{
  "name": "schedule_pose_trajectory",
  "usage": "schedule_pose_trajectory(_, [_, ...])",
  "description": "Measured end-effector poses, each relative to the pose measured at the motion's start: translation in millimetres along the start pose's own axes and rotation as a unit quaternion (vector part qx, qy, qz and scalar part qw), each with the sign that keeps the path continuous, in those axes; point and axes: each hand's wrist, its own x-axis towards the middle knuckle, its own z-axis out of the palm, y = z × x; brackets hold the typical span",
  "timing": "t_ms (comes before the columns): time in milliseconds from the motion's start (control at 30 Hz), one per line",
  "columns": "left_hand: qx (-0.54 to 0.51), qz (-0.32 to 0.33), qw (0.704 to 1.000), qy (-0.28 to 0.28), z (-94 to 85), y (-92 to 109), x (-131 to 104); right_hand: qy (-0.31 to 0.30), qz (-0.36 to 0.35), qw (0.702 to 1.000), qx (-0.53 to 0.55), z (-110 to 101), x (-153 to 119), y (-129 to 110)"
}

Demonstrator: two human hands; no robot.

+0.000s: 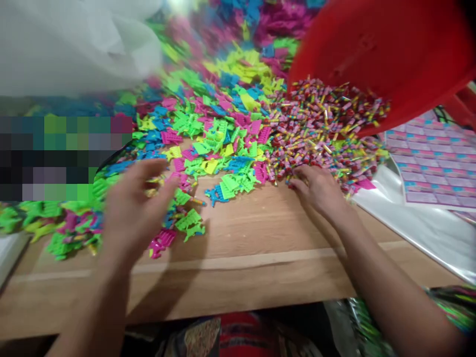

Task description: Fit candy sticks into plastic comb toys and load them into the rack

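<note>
My left hand [139, 208] hovers, blurred, over the near left of a heap of flat plastic toy pieces [223, 139] in green, pink, blue and yellow. Its thumb and fingers are apart, and I see nothing held between them. My right hand [318, 191] is at the near edge of a pile of small pink, red and yellow stick-like pieces [297, 129]. The fingers there are bent towards the thumb, with the fingertips at the pile. Whatever lies between them is too small to make out.
A tilted red basin [372, 59] stands behind the stick-like pieces, some lying inside its rim. Printed sheets [435, 158] rest at the right on white plastic [401, 218]. A whitish bag [74, 44] fills the upper left. The wooden table's front edge [223, 307] is close to me.
</note>
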Motion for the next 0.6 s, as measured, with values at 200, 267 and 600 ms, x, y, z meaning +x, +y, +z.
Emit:
schedule_pose_trajectory(200, [0.083,0.100,0.971,-0.201,75.1,4.8,11.9,-0.013,0.009,1.000,0.024,3.6,-7.5,-7.9])
schedule_pose_trajectory(267, [0.090,0.135,0.964,-0.210,90.3,4.1,16.1,-0.011,0.013,0.998,0.056,1.1,-13.7,-8.0])
schedule_pose_trajectory(600, [-0.052,0.071,0.977,-0.193,110.1,2.5,31.0,-0.012,-0.006,0.955,0.297,-7.9,-51.9,-54.2])
